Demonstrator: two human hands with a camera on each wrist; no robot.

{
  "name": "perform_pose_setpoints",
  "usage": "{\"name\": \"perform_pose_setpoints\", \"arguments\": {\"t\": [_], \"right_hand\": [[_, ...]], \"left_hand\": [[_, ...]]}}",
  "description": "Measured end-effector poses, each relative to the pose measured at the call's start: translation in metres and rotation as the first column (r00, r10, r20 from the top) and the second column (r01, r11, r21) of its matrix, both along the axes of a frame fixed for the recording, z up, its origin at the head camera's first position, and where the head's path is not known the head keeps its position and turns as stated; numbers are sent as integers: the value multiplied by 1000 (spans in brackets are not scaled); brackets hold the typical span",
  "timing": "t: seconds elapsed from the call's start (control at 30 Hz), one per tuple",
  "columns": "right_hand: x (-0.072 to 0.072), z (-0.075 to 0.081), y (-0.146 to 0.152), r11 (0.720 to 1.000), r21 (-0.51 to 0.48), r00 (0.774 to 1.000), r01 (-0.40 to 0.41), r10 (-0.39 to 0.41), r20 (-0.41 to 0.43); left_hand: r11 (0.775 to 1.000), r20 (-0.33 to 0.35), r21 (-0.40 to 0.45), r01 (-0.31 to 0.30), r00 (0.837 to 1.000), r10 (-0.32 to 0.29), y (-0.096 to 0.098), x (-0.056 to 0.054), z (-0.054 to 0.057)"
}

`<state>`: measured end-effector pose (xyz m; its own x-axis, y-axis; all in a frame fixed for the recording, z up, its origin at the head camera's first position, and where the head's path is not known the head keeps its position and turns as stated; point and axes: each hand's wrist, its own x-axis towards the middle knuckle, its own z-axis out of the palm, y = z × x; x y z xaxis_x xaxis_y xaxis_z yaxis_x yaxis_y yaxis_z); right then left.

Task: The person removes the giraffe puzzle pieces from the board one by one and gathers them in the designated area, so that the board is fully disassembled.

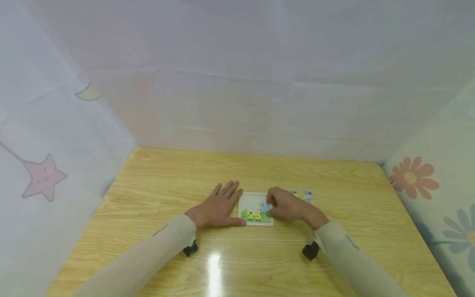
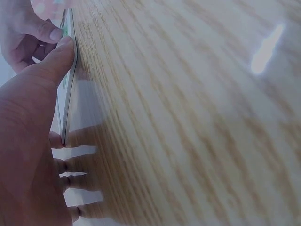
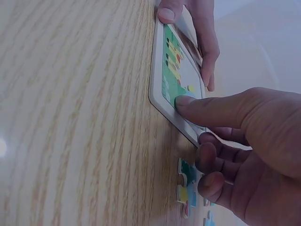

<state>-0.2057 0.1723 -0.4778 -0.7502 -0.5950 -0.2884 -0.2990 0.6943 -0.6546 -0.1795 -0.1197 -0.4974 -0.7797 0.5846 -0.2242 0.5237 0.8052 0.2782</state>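
Note:
A small white-framed jigsaw puzzle tray lies on the wooden table, its lower part filled with green pieces bearing yellow figures. My left hand rests spread at the tray's left side, thumb on the lower left corner and index finger by the upper left one. At the right edge my right hand bends its fingers, with the thumb low on the picture. Between its thumb and forefinger it pinches a light blue puzzle piece, partly hidden by the hand. The upper part of the tray shows bare white.
Loose puzzle pieces lie on the table just beyond the right hand, and the right wrist view shows several puzzle pieces beside the tray. A pale cloth wall rises behind the table's back edge.

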Motion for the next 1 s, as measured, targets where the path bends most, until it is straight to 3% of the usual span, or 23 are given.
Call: {"name": "perform_pose_setpoints", "arguments": {"t": [0.57,0.8,1.0], "right_hand": [[3,5,-5,1000,26,1000,5,-5,-9],[3,6,-8,999,32,1000,-21,21,3],[4,2,-8,997,42,996,-68,70,-46]], "left_hand": [[1000,-2,-9,8,1000,-8,-1,0,-1],[1000,-3,-12,6,1000,-6,-1,-1,-1],[999,-15,-36,7,1000,-7,-1,-1,-2]]}}
